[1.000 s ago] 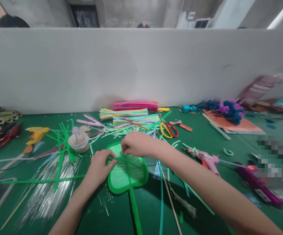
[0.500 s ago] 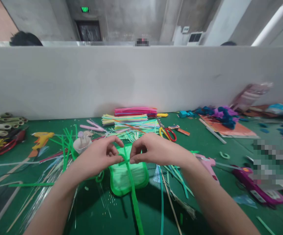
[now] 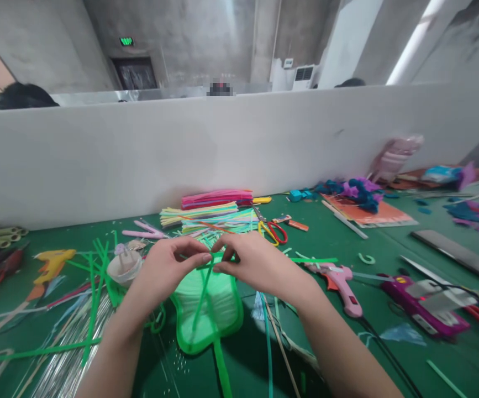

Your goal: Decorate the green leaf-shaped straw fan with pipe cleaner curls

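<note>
My left hand and my right hand meet near the middle, thumbs and fingertips pinched on a thin green pipe cleaner. One end of it slants down from the fingertips. Below the hands is a fan-shaped green piece with a rounded, wavy green rim and pale green strands across it. A green-wrapped handle runs from it toward me. The fingertips cover the spot where the strip is gripped.
Bundles of coloured pipe cleaners lie along the white partition. Scissors are just beyond my right hand. A pink glue gun and purple power strip sit right; a yellow glue gun and white cup left.
The green strip has been turned between my fingertips and now slants down over the fan-shaped piece. The hands stay close together. The whole view has swung slightly to the right.
</note>
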`<state>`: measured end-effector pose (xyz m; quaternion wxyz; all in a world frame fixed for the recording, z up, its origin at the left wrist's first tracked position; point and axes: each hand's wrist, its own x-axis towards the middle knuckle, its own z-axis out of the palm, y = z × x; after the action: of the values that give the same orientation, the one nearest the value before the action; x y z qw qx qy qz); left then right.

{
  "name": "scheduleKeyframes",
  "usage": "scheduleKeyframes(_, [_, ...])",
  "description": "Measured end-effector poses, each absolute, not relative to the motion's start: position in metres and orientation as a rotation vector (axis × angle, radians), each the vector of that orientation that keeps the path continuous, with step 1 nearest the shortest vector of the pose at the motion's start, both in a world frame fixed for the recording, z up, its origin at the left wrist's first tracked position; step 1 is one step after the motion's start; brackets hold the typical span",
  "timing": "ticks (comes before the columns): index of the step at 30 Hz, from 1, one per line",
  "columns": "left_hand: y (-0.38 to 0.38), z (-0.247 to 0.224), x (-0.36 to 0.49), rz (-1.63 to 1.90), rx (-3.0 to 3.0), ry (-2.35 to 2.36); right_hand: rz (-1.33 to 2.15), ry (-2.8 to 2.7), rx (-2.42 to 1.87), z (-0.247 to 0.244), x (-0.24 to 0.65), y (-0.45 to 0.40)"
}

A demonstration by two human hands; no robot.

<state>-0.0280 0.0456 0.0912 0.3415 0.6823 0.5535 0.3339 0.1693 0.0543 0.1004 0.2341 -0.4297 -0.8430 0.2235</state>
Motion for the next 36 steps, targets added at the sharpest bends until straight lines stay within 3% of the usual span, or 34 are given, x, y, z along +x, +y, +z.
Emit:
scheduleKeyframes(14, [0.059,0.075,-0.037,0.545,1.646,1.154,0.633,-2.381,-1.058,0.1,0.186,0.066])
scheduleKeyframes(36, [0.063,0.075,-0.039,0.587,1.515,1.116,0.577,-2.386,-1.058,0.095,0.186,0.071])
